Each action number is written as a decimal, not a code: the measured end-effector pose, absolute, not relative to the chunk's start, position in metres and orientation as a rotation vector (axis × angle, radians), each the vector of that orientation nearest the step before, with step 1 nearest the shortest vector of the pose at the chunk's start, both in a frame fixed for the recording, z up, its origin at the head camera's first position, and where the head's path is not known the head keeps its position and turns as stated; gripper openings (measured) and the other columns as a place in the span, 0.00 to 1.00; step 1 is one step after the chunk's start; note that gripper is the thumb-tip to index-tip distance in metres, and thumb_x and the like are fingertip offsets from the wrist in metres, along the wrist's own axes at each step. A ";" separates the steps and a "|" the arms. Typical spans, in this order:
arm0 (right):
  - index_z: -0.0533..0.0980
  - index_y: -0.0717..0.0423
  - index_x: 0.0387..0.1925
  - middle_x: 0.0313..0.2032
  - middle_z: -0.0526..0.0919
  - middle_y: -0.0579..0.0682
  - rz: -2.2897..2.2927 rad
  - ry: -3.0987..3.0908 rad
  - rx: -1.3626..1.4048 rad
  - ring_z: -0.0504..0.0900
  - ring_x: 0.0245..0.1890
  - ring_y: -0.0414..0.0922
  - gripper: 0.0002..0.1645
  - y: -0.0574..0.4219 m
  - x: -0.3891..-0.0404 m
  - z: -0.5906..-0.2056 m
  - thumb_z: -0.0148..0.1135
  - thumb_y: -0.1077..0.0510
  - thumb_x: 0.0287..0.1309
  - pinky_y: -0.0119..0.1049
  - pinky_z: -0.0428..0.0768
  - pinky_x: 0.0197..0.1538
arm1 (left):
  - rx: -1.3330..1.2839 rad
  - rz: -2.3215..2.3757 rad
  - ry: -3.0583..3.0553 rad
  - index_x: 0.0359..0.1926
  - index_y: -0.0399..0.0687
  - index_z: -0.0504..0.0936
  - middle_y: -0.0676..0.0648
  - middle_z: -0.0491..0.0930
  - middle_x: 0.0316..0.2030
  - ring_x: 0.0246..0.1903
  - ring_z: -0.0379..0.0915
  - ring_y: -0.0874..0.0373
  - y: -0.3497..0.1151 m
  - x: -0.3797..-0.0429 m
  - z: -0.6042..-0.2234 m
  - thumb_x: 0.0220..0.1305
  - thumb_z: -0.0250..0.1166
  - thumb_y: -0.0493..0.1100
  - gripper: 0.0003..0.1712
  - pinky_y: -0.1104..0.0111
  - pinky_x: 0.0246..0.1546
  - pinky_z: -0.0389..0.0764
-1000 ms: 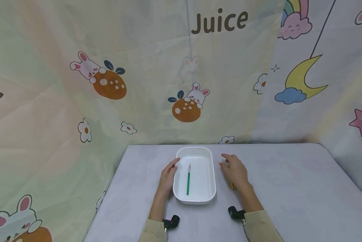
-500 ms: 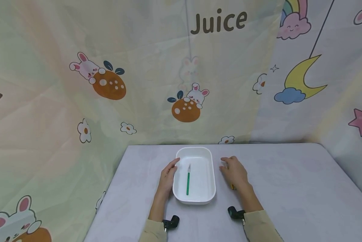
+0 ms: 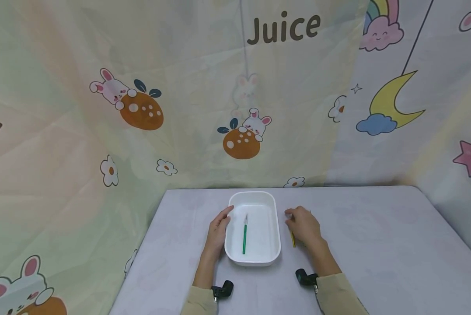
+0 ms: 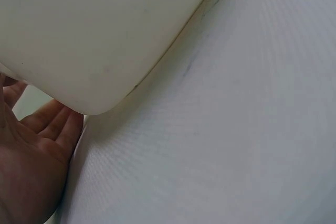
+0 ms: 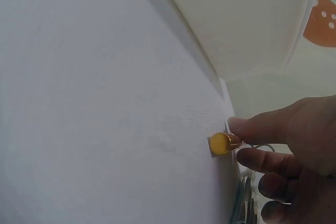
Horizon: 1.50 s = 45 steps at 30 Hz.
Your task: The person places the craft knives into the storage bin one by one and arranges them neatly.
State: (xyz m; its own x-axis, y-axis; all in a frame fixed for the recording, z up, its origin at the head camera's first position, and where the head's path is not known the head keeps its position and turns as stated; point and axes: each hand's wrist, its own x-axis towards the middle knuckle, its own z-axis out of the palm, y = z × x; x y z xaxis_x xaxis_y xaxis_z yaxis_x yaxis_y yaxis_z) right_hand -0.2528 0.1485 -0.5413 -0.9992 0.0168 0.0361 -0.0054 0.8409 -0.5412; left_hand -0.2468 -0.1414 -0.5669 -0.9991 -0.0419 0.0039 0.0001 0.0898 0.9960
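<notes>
A white rectangular tray (image 3: 272, 258) stands on the table. In it lies a slim green stick with a pale, pointed tip (image 3: 245, 238). My left hand (image 3: 218, 232) rests against the tray's left side with loosely straight fingers, fingertips right at the rim. To the right of the tray, my right hand (image 3: 305, 225) pinches a slim yellow pen-like stick (image 3: 293, 239) between thumb and index finger. Its round yellow end (image 5: 219, 144) points toward the right wrist camera; the rest is mostly hidden behind the fingers.
Several slim dark sticks (image 5: 244, 203) lie beneath the right hand in the right wrist view. A white cloth covers the table (image 3: 377, 245). A printed curtain (image 3: 196, 131) hangs close behind its back edge.
My right thumb and index finger have closed on the yellow stick, which has shifted left toward the tray, out of the small bundle under the hand. The left hand and tray stay put.
</notes>
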 end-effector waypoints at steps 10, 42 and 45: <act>0.84 0.59 0.57 0.46 0.89 0.59 0.669 -3.031 0.120 0.86 0.47 0.55 0.22 0.146 -0.250 -0.540 0.72 0.56 0.63 0.60 0.83 0.56 | 0.030 -2.118 -2.285 0.68 0.61 0.80 0.55 0.70 0.75 0.79 0.56 0.52 -0.142 -0.246 -0.568 0.79 0.52 0.44 0.22 0.48 0.80 0.56; 0.81 0.55 0.62 0.32 0.85 0.52 0.921 -2.787 0.057 0.75 0.27 0.45 0.22 0.142 -0.254 -0.534 0.65 0.61 0.68 0.34 0.73 0.27 | 0.050 -2.079 -2.295 0.64 0.71 0.82 0.54 0.71 0.74 0.79 0.56 0.51 -0.140 -0.243 -0.563 0.79 0.53 0.45 0.21 0.47 0.80 0.56; 0.81 0.55 0.63 0.35 0.85 0.53 0.954 -2.746 0.054 0.75 0.28 0.45 0.23 0.140 -0.253 -0.530 0.64 0.60 0.69 0.34 0.73 0.27 | 0.044 -2.079 -2.295 0.65 0.69 0.82 0.53 0.71 0.74 0.79 0.56 0.50 -0.141 -0.244 -0.563 0.79 0.52 0.44 0.22 0.46 0.80 0.56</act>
State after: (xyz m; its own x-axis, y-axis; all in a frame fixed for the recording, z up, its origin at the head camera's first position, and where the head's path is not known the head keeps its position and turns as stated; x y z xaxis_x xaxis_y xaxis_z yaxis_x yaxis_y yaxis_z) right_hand -0.2528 0.1402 -0.5296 -0.9721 0.0411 0.2310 -0.1110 0.7869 -0.6071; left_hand -0.2439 -0.1410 -0.5630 -0.9986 -0.0510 0.0140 0.0089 0.0986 0.9951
